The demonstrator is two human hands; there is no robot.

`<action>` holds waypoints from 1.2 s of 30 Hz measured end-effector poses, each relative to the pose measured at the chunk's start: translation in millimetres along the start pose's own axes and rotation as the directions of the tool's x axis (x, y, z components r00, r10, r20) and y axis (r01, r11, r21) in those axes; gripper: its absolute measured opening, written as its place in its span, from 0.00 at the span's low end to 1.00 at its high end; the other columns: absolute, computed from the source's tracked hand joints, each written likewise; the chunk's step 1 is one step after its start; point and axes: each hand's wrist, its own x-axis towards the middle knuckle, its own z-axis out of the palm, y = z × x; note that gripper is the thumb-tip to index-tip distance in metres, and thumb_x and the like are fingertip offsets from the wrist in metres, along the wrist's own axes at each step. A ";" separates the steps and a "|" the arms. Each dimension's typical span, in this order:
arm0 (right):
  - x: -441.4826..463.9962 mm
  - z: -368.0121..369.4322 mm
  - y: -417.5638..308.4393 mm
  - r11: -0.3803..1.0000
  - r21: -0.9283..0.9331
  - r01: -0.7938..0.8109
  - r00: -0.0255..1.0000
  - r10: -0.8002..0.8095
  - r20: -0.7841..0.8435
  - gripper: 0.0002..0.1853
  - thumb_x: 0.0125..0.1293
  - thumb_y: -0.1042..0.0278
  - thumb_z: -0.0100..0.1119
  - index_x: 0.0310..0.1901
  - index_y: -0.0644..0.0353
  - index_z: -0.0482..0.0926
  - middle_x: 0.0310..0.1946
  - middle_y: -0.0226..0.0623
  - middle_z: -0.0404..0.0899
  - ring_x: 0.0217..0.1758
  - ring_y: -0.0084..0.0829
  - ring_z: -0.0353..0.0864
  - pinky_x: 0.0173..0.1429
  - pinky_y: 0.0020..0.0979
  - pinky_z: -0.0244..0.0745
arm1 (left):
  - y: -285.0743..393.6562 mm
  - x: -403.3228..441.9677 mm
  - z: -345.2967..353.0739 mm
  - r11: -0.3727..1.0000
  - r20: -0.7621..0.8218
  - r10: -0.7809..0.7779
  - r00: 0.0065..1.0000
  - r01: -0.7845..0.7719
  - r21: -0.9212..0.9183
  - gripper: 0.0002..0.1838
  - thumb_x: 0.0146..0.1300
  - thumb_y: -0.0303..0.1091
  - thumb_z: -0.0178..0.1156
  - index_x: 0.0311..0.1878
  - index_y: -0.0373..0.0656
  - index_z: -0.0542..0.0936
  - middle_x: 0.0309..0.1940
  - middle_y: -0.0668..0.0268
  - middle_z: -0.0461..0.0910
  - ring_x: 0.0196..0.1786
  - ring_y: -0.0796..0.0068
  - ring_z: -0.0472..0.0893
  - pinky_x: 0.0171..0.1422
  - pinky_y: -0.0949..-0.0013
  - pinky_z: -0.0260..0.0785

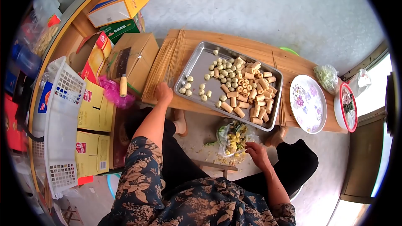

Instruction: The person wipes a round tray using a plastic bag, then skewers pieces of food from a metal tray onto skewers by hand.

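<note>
Two hands: your left hand is at the near edge of the table; your right hand hangs lower, over the floor.
Left grip: seen from the back, fingertips hidden; I cannot tell whether it pinches anything.
Skewers: a loose bundle just beyond and left of your left hand, long axis running away from you, far ends leaning right.
Nearer hand: the left; your right is well apart from this bundle.
Tray: just right of your left hand, greenish balls on the nearer side, tan tubes farther right.
Right grip: fingers loosely bent, slightly spread, nothing seen in them; a bag sits just left.
</note>
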 end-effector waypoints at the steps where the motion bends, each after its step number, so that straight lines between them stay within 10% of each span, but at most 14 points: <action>1: -0.7 -0.5 -1.2 1.000 -0.005 0.013 1.000 -0.013 0.006 0.13 0.64 0.75 0.51 0.48 0.69 0.75 0.38 0.43 0.82 0.39 0.30 0.83 0.44 0.27 0.76 | -0.4 1.2 -1.3 1.000 0.000 0.001 1.000 -0.001 0.002 0.14 0.56 0.37 0.64 0.38 0.34 0.80 0.41 0.47 0.80 0.46 0.48 0.80 0.46 0.52 0.74; 13: -3.1 9.7 11.6 1.000 -0.010 0.004 1.000 -0.003 0.026 0.12 0.63 0.75 0.53 0.47 0.69 0.76 0.38 0.44 0.82 0.40 0.32 0.83 0.45 0.28 0.77 | 2.7 11.0 4.1 1.000 -0.054 -0.018 0.998 0.019 0.018 0.10 0.57 0.32 0.62 0.35 0.32 0.81 0.38 0.48 0.81 0.43 0.50 0.81 0.43 0.55 0.76; 21: 3.5 9.7 -2.9 0.998 -0.058 -0.016 0.996 0.020 0.084 0.12 0.62 0.73 0.54 0.46 0.68 0.77 0.35 0.46 0.82 0.39 0.33 0.84 0.43 0.29 0.76 | 3.6 10.1 -17.6 0.979 0.263 -0.120 0.957 0.157 -0.127 0.07 0.56 0.25 0.56 0.33 0.31 0.81 0.38 0.45 0.80 0.43 0.48 0.81 0.42 0.54 0.76; 25: -1.7 10.3 -3.2 0.999 -0.053 0.008 0.999 -0.005 0.048 0.12 0.62 0.72 0.55 0.45 0.67 0.78 0.34 0.45 0.82 0.38 0.35 0.83 0.43 0.30 0.76 | -10.5 15.8 4.7 0.999 0.100 -0.028 0.995 0.029 -0.017 0.08 0.54 0.28 0.58 0.33 0.32 0.81 0.38 0.44 0.80 0.44 0.48 0.81 0.42 0.54 0.75; 34: -0.6 14.5 -4.8 0.989 -0.130 0.073 0.996 -0.067 0.051 0.12 0.61 0.69 0.56 0.44 0.66 0.78 0.34 0.47 0.81 0.38 0.43 0.81 0.44 0.34 0.75 | -18.4 9.4 -16.6 0.994 0.296 -0.109 0.949 0.102 0.038 0.10 0.53 0.27 0.58 0.36 0.32 0.81 0.36 0.48 0.82 0.45 0.48 0.80 0.44 0.54 0.75; 36: -0.5 17.2 -2.9 0.990 -0.114 0.087 0.996 -0.082 0.046 0.12 0.61 0.69 0.56 0.44 0.66 0.78 0.35 0.47 0.81 0.39 0.44 0.81 0.44 0.35 0.74 | -36.8 20.3 -0.6 0.999 0.219 -0.029 0.975 0.034 -0.019 0.09 0.54 0.29 0.59 0.27 0.31 0.78 0.22 0.55 0.79 0.15 0.66 0.75 0.17 0.63 0.66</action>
